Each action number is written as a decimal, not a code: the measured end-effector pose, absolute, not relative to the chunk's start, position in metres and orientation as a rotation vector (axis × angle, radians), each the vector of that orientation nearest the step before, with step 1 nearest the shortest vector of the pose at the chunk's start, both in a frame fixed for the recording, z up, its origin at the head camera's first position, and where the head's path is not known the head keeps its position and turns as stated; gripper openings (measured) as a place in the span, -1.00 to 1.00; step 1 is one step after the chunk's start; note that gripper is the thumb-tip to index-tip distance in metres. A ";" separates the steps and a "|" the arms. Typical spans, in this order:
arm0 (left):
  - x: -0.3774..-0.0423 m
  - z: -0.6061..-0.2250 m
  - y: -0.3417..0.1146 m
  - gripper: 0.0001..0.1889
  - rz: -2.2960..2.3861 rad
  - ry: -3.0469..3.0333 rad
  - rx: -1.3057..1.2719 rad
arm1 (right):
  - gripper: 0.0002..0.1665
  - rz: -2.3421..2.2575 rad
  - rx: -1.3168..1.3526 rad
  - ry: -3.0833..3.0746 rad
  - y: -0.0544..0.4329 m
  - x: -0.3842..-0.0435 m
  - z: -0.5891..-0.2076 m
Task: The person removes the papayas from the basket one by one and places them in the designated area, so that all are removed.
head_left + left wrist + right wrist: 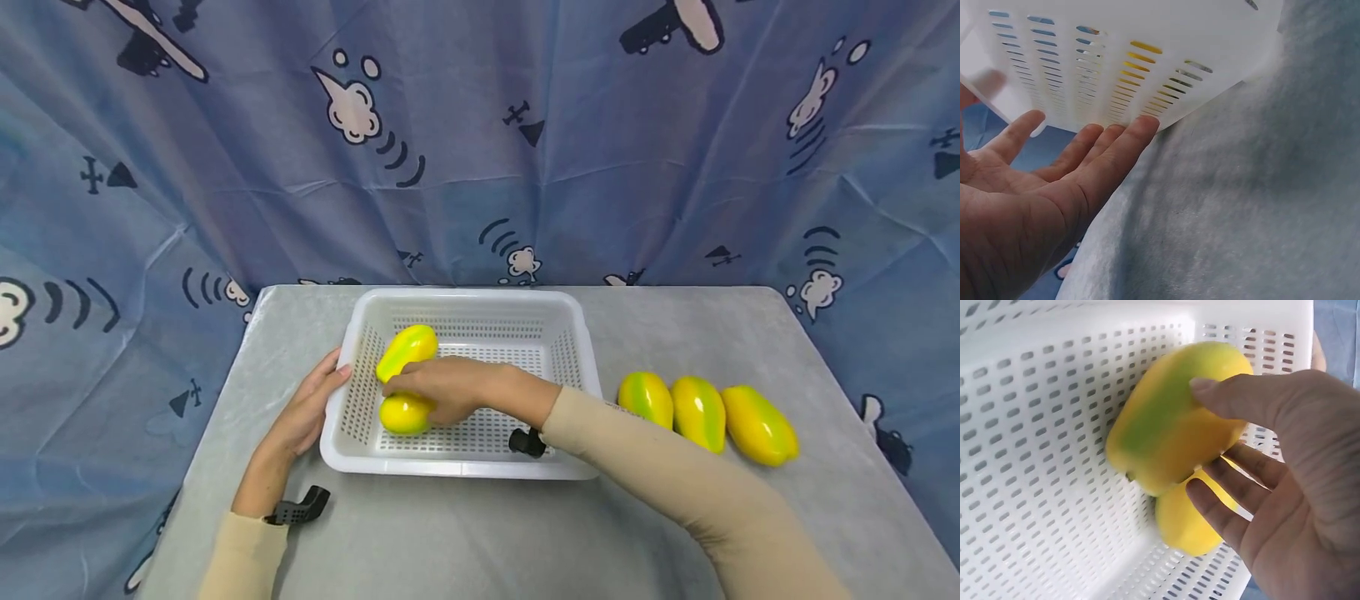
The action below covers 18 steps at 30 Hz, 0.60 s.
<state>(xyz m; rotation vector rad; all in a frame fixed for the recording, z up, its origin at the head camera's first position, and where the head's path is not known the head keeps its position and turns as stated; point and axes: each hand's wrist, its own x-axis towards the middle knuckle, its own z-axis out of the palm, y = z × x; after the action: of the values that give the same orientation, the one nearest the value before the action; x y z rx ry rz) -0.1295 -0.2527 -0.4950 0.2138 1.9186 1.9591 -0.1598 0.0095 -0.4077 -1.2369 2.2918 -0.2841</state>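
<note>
A white perforated plastic basket (461, 467) stands on the table, with two yellow-green papayas in its left half. My left hand (303, 408) holds the basket's left side, thumb at the rim; in the left wrist view the fingertips (1145, 125) touch the slotted outer wall. Inside the basket, my right hand (450, 387) grips the front papaya (405, 414). In the right wrist view, the thumb lies on this papaya's (1166, 425) green-striped side, and the other fingers are at its far side. The rear papaya (408, 350) lies close beside it.
On the grey table (390, 533), to the right of the basket, three more papayas lie in a row: a left one (647, 398), a middle one (699, 412) and a right one (761, 425). My right forearm crosses the basket's front right corner. A blue patterned curtain (465, 167) hangs behind.
</note>
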 end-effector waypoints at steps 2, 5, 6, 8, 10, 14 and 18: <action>-0.130 -0.496 -0.254 -0.30 1.965 1.912 0.207 | -0.21 -0.289 -1.236 2.291 0.009 -0.163 -0.408; -0.131 -0.498 -0.254 -0.30 1.972 1.894 0.200 | -0.22 -0.297 -1.226 2.287 0.010 -0.164 -0.410; -0.131 -0.498 -0.253 -0.29 1.973 1.889 0.201 | -0.21 -0.296 -1.222 2.288 0.010 -0.164 -0.411; -0.132 -0.499 -0.252 -0.29 1.972 1.887 0.206 | -0.19 -0.292 -1.212 2.286 0.011 -0.164 -0.411; -0.132 -0.499 -0.252 -0.29 1.974 1.885 0.206 | -0.17 -0.279 -1.201 2.291 0.012 -0.165 -0.411; -0.132 -0.498 -0.253 -0.30 1.973 1.903 0.208 | -0.16 -0.266 -1.176 2.303 0.014 -0.165 -0.410; -0.130 -0.496 -0.255 -0.30 1.958 1.928 0.215 | -0.16 -0.290 -1.157 2.306 0.018 -0.164 -0.410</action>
<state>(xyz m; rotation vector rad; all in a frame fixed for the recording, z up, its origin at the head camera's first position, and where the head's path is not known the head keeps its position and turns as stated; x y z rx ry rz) -0.1301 -0.2551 -0.4965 0.2152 1.9278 1.9582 -0.1640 0.0179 -0.4098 -1.1575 2.3058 -0.2905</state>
